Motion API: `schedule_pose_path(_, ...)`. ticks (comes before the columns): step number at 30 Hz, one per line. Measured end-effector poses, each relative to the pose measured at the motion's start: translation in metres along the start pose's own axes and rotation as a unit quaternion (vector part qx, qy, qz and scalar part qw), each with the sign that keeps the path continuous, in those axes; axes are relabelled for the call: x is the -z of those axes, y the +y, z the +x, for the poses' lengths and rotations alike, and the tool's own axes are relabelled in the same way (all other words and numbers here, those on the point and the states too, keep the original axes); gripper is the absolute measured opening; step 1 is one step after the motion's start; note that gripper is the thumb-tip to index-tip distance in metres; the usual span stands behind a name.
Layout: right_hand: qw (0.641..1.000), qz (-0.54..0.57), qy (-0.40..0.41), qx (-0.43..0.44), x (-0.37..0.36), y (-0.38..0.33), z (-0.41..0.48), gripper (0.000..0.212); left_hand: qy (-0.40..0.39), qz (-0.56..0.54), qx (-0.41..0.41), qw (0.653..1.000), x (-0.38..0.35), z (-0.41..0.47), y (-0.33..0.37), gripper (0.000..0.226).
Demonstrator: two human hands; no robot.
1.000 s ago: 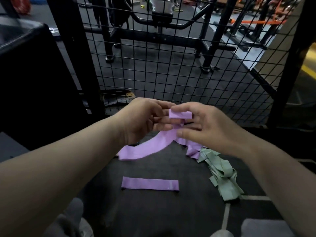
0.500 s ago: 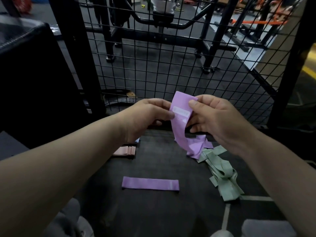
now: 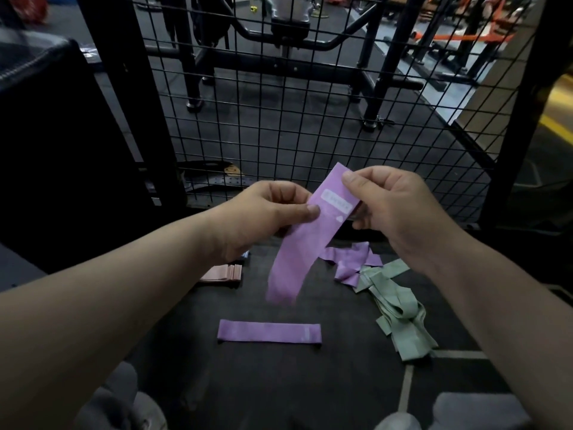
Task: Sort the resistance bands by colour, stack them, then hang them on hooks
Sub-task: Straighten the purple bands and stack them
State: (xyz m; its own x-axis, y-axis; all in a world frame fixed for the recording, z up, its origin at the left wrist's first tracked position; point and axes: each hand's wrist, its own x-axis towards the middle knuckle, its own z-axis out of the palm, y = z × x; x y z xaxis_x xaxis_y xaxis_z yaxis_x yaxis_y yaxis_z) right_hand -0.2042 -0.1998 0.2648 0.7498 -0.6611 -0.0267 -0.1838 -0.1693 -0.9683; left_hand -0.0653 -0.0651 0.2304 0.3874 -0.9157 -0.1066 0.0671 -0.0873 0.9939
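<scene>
From my head view, both my hands are up in front of the wire mesh panel (image 3: 279, 119), and my fingers are pinched on one purple band (image 3: 305, 240). My left hand (image 3: 266, 215) grips its left edge, thumb on the front face; my right hand (image 3: 393, 212) nips the top corner between thumb and forefinger, just above the white label (image 3: 336, 202). The band hangs down and leftward from my fingers, its lower end blurred and clear of the floor. Below my fingers, a second purple band (image 3: 269, 331) lies flat and straight on the dark floor mat (image 3: 279, 383). Under my right hand sits a rumpled heap of purple bands (image 3: 353, 262), touching a tangle of green bands (image 3: 400, 308) that trails towards me. Beneath my left wrist lies a neat pink stack (image 3: 221, 274), partly hidden by my arm.
</scene>
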Motion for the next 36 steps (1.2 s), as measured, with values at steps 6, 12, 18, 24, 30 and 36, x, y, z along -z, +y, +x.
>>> schedule_pose_path(6, 1.0, -0.005, -0.002, -0.003, 0.002, 0.001, 0.003, 0.014, -0.05, -0.005, 0.011, 0.999, 0.0, -0.001, -0.006, 0.023)
schedule_pose_path(12, 0.998, -0.006, 0.051, 0.02, 0.008, 0.0, 0.007, 0.015, -0.056, 0.005, 0.025, 0.998, 0.005, -0.001, -0.008, 0.01)
schedule_pose_path(18, 0.992, -0.005, 0.127, 0.013, 0.027, 0.014, 0.017, 0.015, -0.084, 0.069, 0.093, 0.99, 0.023, -0.009, -0.024, 0.007)
schedule_pose_path(24, 0.985, 0.001, 0.131, -0.113, 0.037, 0.082, 0.026, 0.018, -0.02, 0.156, 0.191, 0.969, 0.056, -0.033, -0.071, 0.033)
schedule_pose_path(30, 0.966, 0.008, 0.116, -0.231, 0.013, 0.152, 0.041, 0.016, 0.05, 0.211, 0.277, 0.936, 0.099, -0.027, -0.116, 0.013)
schedule_pose_path(36, 0.927, 0.005, 0.068, -0.37, -0.033, 0.261, 0.018, 0.02, 0.162, 0.184, 0.323, 0.914, 0.097, -0.022, -0.209, 0.012)
